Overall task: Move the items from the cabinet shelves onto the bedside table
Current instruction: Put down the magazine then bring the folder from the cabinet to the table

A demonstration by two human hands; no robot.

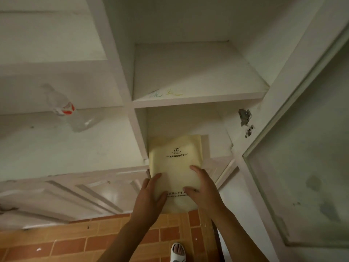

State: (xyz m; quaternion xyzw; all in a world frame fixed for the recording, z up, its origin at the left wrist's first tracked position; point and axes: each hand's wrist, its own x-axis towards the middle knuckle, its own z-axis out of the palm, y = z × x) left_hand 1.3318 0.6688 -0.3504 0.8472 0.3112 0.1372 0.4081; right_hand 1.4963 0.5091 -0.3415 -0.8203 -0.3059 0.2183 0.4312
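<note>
Pale yellow and papery, the notebook [176, 167] sits low in the centre of the frame, its far end on the lower shelf [219, 161] of the open cabinet [130, 76] and its near end jutting out past the shelf edge towards me. I have both hands on that near end. My left hand [151, 195] clasps the lower left corner, thumb lying across the cover; whether its fingers reach underneath I cannot see. My right hand [202, 188] lies over the lower right part of the cover with the fingers bent down onto it, thumb pointing in towards the printed line.

I judge this a light thing, thin and flexible, with a soft cover that will sag if carried by one corner. The cover looks smooth, so flat fingers alone may slide; a pinch at both side edges near the middle, thumbs above and fingers below, should keep it level. A second cream sheet or folder shows under its right edge, and could drag out with it.

At centre left a clear plastic bottle [66, 108] with a red label lies on a shelf in the neighbouring bay.
</note>
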